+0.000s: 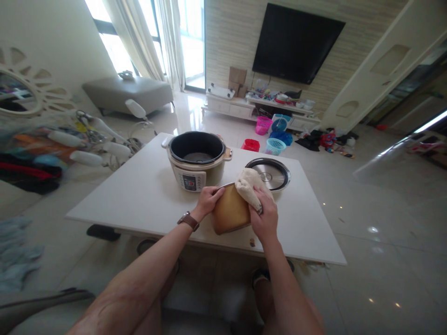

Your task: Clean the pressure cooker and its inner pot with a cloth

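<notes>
A gold-brown inner pot (230, 211) is held tilted over the front part of the white table (146, 204), its thin metal rim towards the far side. My left hand (207, 203) is closed on the rim at the left. On the right, my right hand (264, 215) grips a pale cloth (248, 183) and presses it against the pot. Just beyond stands a white electric pressure cooker (190, 179), uncovered, with a dark inside and a front control panel. A round metal lid (268, 174) with a black edge lies behind the cloth, which partly covers it.
A small brown thing (252, 242) lies near the table's front edge. Past the table are a red basket (250, 145), a light blue basket (275, 146) and a pink basket (263, 125) on the floor. A lamp with white shades (115, 149) stands at the left.
</notes>
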A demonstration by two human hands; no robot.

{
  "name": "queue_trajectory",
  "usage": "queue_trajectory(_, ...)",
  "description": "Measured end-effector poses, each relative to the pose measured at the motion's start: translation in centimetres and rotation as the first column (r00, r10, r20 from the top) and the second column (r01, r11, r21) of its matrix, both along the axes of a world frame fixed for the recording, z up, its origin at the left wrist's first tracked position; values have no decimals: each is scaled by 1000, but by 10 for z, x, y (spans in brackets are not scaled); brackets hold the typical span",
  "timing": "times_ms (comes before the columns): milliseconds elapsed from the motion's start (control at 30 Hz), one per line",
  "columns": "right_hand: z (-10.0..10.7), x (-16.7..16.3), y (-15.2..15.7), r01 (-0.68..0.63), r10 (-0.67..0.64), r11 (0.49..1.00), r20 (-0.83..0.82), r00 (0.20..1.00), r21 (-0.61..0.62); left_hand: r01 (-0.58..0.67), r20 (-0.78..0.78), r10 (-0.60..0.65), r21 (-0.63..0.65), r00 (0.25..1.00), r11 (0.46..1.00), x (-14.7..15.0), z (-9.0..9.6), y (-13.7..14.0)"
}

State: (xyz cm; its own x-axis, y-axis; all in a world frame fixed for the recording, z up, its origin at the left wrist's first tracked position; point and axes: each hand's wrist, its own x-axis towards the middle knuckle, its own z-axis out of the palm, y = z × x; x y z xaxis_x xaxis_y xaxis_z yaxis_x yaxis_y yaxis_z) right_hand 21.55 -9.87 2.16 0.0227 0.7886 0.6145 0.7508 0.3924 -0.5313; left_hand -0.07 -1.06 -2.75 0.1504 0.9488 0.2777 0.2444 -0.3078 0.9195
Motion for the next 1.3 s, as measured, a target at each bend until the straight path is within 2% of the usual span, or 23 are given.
queue_trajectory(100, -6, 3, 5, 40, -42, 999, -148, 988, -13, -10, 28, 10, 0, 1000, 1000, 0, -5, -1)
queue_trajectory(233, -11, 3, 7, 130, -151, 987, -286, 946, -93, -40, 59, 40, 13, 997, 999, -2, -12, -1)
queue_trajectory(433, -18, 10, 13, 215, -333, 935, -487, 808, -282, -92, 89, 91, 3, 992, 996, -7, -26, 3)
queue_trajectory(600, -26, 20, 20, 254, -445, 886, -563, 697, -387, -94, 101, 94, -13, 990, 996, -9, -34, 6)
queue_trajectory(767, -30, 23, 22, 255, -452, 884, -578, 679, -392, -51, 162, 67, -100, 985, 994, -8, -36, 8)
queue_trajectory(1000, -37, 29, 25, 280, -468, 880, -597, 652, -384, -49, 201, 84, -174, 976, 984, 0, -28, 10)
queue_trajectory(1167, -35, 31, 25, 267, -465, 882, -633, 619, -387, -109, 270, 172, -231, 947, 967, 1, -26, 13)
queue_trajectory(1300, -31, 26, 24, 252, -437, 898, -669, 601, -361, -151, 360, 273, -333, 892, 931, -1, -26, 17)
